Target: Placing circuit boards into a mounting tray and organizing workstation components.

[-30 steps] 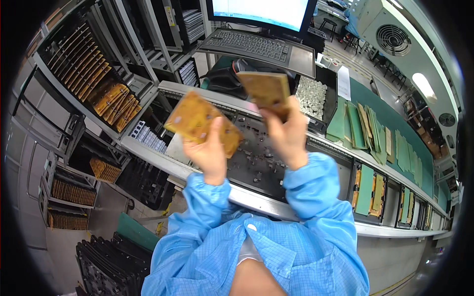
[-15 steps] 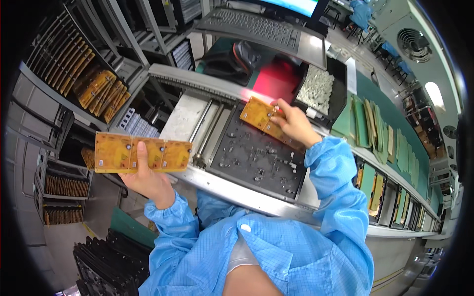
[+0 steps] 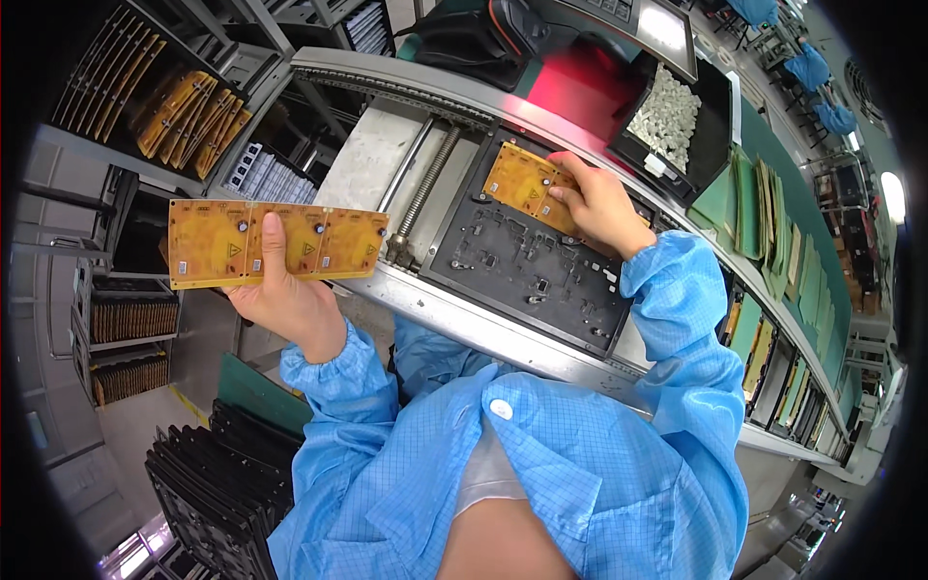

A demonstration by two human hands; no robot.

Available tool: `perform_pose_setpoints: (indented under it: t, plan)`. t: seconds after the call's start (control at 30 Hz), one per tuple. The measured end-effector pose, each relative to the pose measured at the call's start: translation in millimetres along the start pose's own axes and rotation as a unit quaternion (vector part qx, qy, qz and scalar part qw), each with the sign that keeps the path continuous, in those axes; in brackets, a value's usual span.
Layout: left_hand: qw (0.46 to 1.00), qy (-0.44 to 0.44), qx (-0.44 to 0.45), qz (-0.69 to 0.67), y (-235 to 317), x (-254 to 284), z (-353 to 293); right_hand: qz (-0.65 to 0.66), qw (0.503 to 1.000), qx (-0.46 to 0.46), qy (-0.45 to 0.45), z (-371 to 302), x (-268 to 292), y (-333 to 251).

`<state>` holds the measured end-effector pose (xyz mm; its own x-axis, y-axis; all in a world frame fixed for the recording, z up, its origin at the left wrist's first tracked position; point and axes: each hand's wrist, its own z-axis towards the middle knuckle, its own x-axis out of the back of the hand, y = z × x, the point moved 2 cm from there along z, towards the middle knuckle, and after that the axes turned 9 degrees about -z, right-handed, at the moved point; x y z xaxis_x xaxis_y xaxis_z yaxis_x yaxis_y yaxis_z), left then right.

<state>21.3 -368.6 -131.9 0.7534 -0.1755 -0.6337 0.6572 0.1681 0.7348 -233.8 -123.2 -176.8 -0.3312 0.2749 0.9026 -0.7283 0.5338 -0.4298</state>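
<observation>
My left hand (image 3: 285,300) grips a long amber circuit board panel (image 3: 203,242) by its lower edge, thumb across the front. The panel is made of three joined sections and is held up left of the conveyor. Over on the right, my right hand (image 3: 604,208) holds a second amber circuit board panel (image 3: 514,179) at the far side of a black fixture plate (image 3: 527,256). The fingers cover part of that panel, so I cannot tell if it rests fully on the plate. Small raised holders and pockets dot the plate's near part.
A metal conveyor rail (image 3: 464,333) runs along the near side. A black bin of white parts (image 3: 667,121) stands beyond my right hand. Amber boards fill a rack (image 3: 188,116) at far left. Black fixtures (image 3: 208,474) are stacked below left. Green sheets (image 3: 764,213) stand at right.
The view has shifted, so the bench sits higher and further right. Both hands keep their panels; the left panel appears slightly higher and nearer.
</observation>
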Motion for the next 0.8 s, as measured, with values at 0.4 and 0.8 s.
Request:
perform_pose_setpoints:
  t: [0.4,0.8]
  plan:
    - [1.000,-0.007,0.018,0.022,-15,4,2,-0.279,0.958,-0.058,-0.020,-80,-12,-40]
    - [0.913,-0.136,0.365,-0.117,-27,-48,-97,0.108,0.986,0.107,0.070,-74,47,-110]
